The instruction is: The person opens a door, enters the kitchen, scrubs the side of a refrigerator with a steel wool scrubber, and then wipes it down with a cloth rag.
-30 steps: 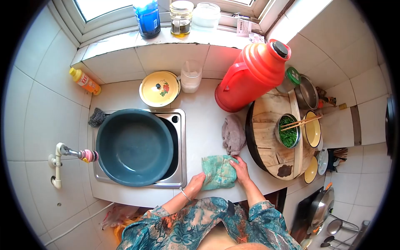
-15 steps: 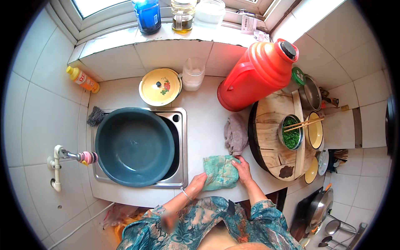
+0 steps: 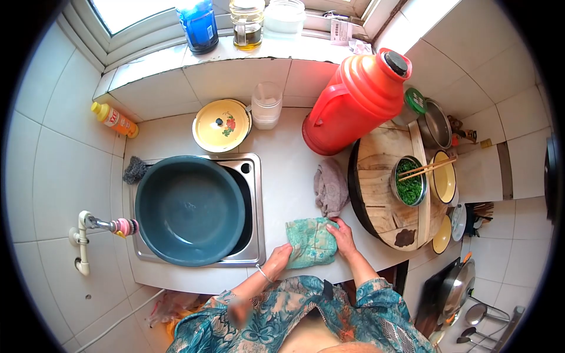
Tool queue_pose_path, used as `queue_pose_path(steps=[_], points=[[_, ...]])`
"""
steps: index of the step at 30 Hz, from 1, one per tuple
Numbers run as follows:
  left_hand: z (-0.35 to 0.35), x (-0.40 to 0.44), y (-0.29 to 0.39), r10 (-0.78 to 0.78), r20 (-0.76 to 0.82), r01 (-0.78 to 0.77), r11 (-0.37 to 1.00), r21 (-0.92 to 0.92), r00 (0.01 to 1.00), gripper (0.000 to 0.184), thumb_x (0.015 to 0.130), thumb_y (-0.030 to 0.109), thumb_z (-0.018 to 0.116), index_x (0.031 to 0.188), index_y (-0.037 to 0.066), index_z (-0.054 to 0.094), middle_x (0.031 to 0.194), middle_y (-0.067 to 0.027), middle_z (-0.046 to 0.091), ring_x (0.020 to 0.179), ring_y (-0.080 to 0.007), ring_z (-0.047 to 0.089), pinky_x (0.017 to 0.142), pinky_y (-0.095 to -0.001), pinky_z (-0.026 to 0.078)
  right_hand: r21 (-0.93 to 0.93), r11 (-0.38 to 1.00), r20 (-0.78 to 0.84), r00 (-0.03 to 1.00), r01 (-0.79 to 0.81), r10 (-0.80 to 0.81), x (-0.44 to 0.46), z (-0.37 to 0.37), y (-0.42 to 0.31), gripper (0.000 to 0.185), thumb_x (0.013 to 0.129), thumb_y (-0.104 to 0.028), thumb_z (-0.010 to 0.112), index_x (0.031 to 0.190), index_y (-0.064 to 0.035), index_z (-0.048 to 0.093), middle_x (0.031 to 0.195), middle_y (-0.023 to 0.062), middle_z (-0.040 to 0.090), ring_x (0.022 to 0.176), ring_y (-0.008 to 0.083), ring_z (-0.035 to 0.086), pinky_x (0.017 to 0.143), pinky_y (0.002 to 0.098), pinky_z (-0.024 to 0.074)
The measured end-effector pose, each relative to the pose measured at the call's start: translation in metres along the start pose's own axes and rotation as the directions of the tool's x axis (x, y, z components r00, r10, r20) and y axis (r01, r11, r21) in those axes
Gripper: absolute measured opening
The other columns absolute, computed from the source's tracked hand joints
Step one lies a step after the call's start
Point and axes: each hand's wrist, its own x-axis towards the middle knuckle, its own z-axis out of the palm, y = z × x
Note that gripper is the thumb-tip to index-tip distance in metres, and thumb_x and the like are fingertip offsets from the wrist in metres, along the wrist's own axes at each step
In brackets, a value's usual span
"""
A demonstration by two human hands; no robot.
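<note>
A folded green patterned cloth (image 3: 311, 242) is held flat over the front of the white counter, between both hands. My left hand (image 3: 279, 259) grips its lower left edge, thumb on top. At the upper right corner my right hand (image 3: 342, 235) is closed on the same cloth, with its fingers partly hidden. A crumpled greyish-purple cloth (image 3: 331, 187) lies just beyond my right hand. To the left, a big dark teal basin (image 3: 190, 210) sits in the steel sink (image 3: 255, 229).
A red thermos (image 3: 356, 103) stands at the back. On the right, a round wooden board (image 3: 376, 194) bears a bowl of chopped greens (image 3: 408, 189) with chopsticks across it. A lidded yellow enamel pot (image 3: 219, 125) and a clear plastic container (image 3: 266, 106) stand behind the sink. The tap (image 3: 112, 225) is at left.
The camera view has shifted slightly. Both hands keep their hold on the green cloth, which lies almost as before.
</note>
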Motion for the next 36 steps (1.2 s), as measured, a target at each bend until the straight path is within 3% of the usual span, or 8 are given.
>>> queue_pose_path(steps=[16, 19, 31, 36], points=[[-0.001, 0.009, -0.008, -0.010, 0.007, 0.010, 0.997, -0.080, 1.000, 0.037, 0.093, 0.017, 0.037, 0.118, -0.007, 0.050, 0.111, -0.0110, 0.056, 0.100, -0.0165, 0.052, 0.088, -0.0276, 0.041, 0.106, 0.992, 0.013, 0.998, -0.064, 0.063, -0.004, 0.004, -0.010, 0.035, 0.084, -0.012, 0.058, 0.115, 0.0009, 0.050, 0.101, 0.0068, 0.059, 0.090, 0.0118, 0.055, 0.082, 0.0251, 0.0439], [-0.006, 0.012, -0.014, -0.042, -0.007, 0.041, 0.999, -0.027, 0.999, 0.036, 0.092, 0.016, 0.037, 0.116, -0.007, 0.051, 0.110, -0.0108, 0.056, 0.100, -0.0165, 0.052, 0.088, -0.0278, 0.041, 0.099, 0.994, 0.009, 0.999, -0.040, 0.039, -0.001, 0.003, -0.004, 0.033, 0.084, -0.011, 0.058, 0.114, 0.0011, 0.051, 0.100, 0.0068, 0.059, 0.089, 0.0112, 0.055, 0.080, 0.0245, 0.0444], [-0.001, 0.008, -0.010, -0.016, -0.052, 0.010, 0.994, -0.106, 0.999, 0.033, 0.091, 0.017, 0.037, 0.108, -0.006, 0.055, 0.103, -0.0087, 0.057, 0.094, -0.0149, 0.052, 0.085, -0.0278, 0.041, 0.079, 0.996, 0.008, 0.999, -0.041, 0.041, 0.000, 0.001, -0.001, 0.029, 0.084, -0.009, 0.057, 0.112, -0.0010, 0.052, 0.100, 0.0058, 0.059, 0.089, 0.0117, 0.056, 0.082, 0.0254, 0.0445], [-0.003, 0.007, -0.008, -0.010, -0.044, 0.009, 1.000, -0.027, 0.999, 0.032, 0.091, 0.017, 0.038, 0.104, -0.005, 0.056, 0.100, -0.0080, 0.057, 0.091, -0.0142, 0.051, 0.083, -0.0278, 0.041, 0.090, 0.995, 0.003, 0.999, -0.050, 0.050, 0.000, 0.000, 0.001, 0.031, 0.084, -0.010, 0.058, 0.112, -0.0006, 0.052, 0.100, 0.0061, 0.059, 0.089, 0.0122, 0.055, 0.082, 0.0257, 0.0442]])
